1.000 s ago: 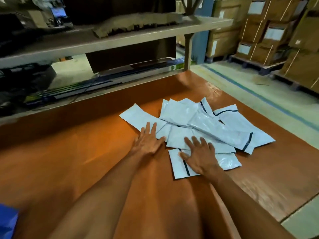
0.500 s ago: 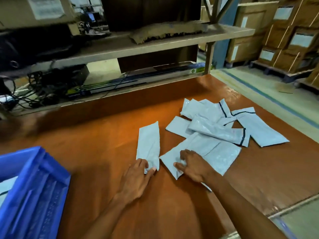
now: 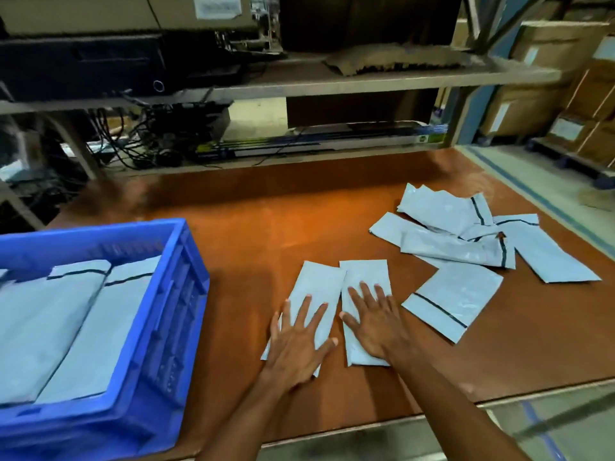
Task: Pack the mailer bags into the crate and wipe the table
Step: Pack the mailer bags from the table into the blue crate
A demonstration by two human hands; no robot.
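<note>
Two pale grey mailer bags lie side by side near the front of the brown table (image 3: 266, 234). My left hand (image 3: 301, 341) lies flat with spread fingers on the left bag (image 3: 319, 281). On the right bag (image 3: 364, 274) my right hand (image 3: 374, 322) lies flat in the same way. One more bag (image 3: 456, 299) lies alone just right of them. A loose pile of several bags (image 3: 459, 234) sits further back on the right. The blue crate (image 3: 173, 294) stands at the left with bags (image 3: 56, 324) stacked inside.
A low shelf (image 3: 332, 84) runs along the table's far edge, with cables and black equipment (image 3: 156, 134) under it at the left. Cardboard boxes (image 3: 549, 94) stand on the floor beyond the table's right edge. The table's front edge runs just below my forearms.
Both hands slid two bags out of the pile toward the front and set them side by side. My view swung left, so the crate now shows more fully.
</note>
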